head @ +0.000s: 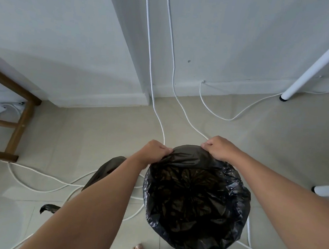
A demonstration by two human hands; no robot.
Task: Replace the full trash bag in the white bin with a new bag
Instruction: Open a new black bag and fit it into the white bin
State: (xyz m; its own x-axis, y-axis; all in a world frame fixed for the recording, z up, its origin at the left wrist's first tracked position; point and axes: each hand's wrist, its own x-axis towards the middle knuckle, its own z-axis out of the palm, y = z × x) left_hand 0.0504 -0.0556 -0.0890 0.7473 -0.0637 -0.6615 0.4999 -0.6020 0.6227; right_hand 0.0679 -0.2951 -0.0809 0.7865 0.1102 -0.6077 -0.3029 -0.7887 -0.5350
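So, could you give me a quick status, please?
Left hand, right hand grip new bag, far edge. Mouth open. Other bag on floor left; cables nearby.

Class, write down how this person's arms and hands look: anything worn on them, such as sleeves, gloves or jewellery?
The left arm and right arm are bare to the frame's edge; no sleeves show. The left hand and right hand wear no gloves, and no watch, bracelet or ring is visible.

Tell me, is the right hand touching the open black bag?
Touching. The head view shows the right hand gripping the far rim of the open black bag, fingers curled over the plastic.
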